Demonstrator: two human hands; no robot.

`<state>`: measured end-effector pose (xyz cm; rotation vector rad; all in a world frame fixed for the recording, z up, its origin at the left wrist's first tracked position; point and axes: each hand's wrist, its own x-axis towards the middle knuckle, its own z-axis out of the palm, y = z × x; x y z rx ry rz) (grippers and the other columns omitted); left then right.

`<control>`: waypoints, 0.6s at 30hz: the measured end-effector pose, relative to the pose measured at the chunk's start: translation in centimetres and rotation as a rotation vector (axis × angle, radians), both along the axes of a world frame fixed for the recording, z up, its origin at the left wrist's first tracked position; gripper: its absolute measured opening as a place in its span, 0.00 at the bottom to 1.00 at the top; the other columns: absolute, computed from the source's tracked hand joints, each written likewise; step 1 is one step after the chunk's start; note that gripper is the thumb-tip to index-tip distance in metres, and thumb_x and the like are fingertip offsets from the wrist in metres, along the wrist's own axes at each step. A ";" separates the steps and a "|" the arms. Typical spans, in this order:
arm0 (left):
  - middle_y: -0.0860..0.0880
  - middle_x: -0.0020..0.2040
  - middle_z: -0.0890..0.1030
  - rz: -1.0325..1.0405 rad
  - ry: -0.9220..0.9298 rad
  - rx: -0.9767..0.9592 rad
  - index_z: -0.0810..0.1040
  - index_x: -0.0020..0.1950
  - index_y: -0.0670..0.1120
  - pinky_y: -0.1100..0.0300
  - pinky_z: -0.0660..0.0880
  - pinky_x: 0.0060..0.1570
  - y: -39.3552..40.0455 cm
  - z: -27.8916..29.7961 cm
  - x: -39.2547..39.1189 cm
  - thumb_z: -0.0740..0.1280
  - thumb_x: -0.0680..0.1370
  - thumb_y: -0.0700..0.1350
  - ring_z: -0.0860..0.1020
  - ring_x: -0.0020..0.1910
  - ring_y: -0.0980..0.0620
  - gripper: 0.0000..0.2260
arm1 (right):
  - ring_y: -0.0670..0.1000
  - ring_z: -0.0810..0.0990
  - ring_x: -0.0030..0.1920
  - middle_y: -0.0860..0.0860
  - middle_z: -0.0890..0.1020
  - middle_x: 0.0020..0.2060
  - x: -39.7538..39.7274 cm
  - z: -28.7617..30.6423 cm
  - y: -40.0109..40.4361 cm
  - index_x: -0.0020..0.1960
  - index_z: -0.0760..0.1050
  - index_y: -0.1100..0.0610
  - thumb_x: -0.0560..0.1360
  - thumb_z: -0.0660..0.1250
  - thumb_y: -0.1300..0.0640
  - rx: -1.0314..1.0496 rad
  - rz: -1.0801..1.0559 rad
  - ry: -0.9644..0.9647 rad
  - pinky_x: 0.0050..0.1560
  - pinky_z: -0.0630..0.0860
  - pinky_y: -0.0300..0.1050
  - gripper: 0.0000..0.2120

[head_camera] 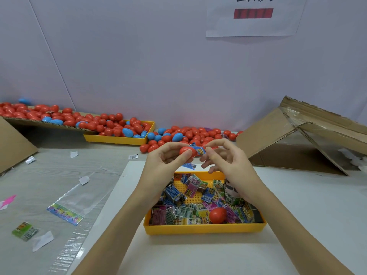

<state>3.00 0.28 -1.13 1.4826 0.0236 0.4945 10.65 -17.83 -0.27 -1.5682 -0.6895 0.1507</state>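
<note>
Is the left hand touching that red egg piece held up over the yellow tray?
Touching. The head view shows the left hand with its thumb across the red egg piece, fingers curled behind it, no gap; the right hand pinches a blue packet.

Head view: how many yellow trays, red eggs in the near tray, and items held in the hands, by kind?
Yellow trays: 2, near tray and far tray
Loose red egg in the near tray: 1
Held red egg, gripped by the left hand: 1
Blue packet, pinched by the right hand fingers: 1
Total: 5
</note>
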 end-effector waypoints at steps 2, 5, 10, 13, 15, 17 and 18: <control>0.50 0.52 0.88 -0.016 0.005 0.013 0.84 0.57 0.47 0.67 0.80 0.51 -0.1 0.0 0.0 0.75 0.74 0.49 0.86 0.52 0.51 0.14 | 0.54 0.87 0.47 0.54 0.88 0.47 -0.2 0.0 0.1 0.58 0.79 0.57 0.80 0.69 0.50 0.020 0.027 0.095 0.44 0.82 0.43 0.12; 0.50 0.52 0.88 -0.033 0.011 0.035 0.84 0.58 0.46 0.66 0.80 0.53 -0.2 0.0 0.0 0.75 0.74 0.49 0.86 0.53 0.52 0.14 | 0.52 0.86 0.48 0.53 0.88 0.48 -0.2 0.0 0.2 0.57 0.82 0.57 0.76 0.72 0.47 0.091 0.085 0.325 0.44 0.81 0.40 0.17; 0.50 0.51 0.88 -0.047 0.019 0.049 0.85 0.57 0.47 0.67 0.79 0.51 -0.3 0.0 -0.1 0.75 0.74 0.49 0.86 0.51 0.51 0.13 | 0.48 0.83 0.42 0.52 0.85 0.45 0.1 -0.2 0.2 0.52 0.86 0.54 0.74 0.74 0.49 0.182 0.182 0.506 0.42 0.80 0.40 0.11; 0.50 0.51 0.88 -0.072 0.036 0.061 0.85 0.57 0.48 0.67 0.80 0.51 -0.2 0.1 -0.2 0.76 0.75 0.48 0.87 0.51 0.50 0.12 | 0.46 0.79 0.38 0.50 0.82 0.39 0.3 -0.3 0.0 0.49 0.85 0.56 0.77 0.72 0.50 0.159 0.116 0.382 0.39 0.77 0.38 0.09; 0.49 0.51 0.88 -0.112 0.052 0.059 0.85 0.56 0.48 0.67 0.80 0.50 -0.3 0.1 -0.2 0.76 0.75 0.49 0.87 0.51 0.49 0.11 | 0.46 0.78 0.36 0.51 0.82 0.37 0.6 -0.3 -0.1 0.49 0.83 0.58 0.80 0.69 0.51 0.121 0.052 0.306 0.37 0.77 0.38 0.10; 0.48 0.51 0.88 -0.156 0.071 0.059 0.85 0.57 0.48 0.66 0.80 0.50 -0.3 0.1 -0.3 0.75 0.75 0.49 0.87 0.51 0.49 0.11 | 0.46 0.79 0.36 0.50 0.82 0.36 0.8 -0.3 -0.3 0.50 0.81 0.59 0.82 0.67 0.52 0.066 0.007 0.240 0.36 0.76 0.37 0.10; 0.48 0.52 0.88 -0.172 0.082 0.063 0.85 0.57 0.48 0.66 0.80 0.51 -0.4 0.1 -0.3 0.75 0.75 0.49 0.87 0.51 0.48 0.11 | 0.46 0.79 0.36 0.50 0.82 0.36 0.8 -0.3 -0.3 0.50 0.80 0.59 0.83 0.66 0.52 0.046 0.003 0.224 0.36 0.76 0.38 0.10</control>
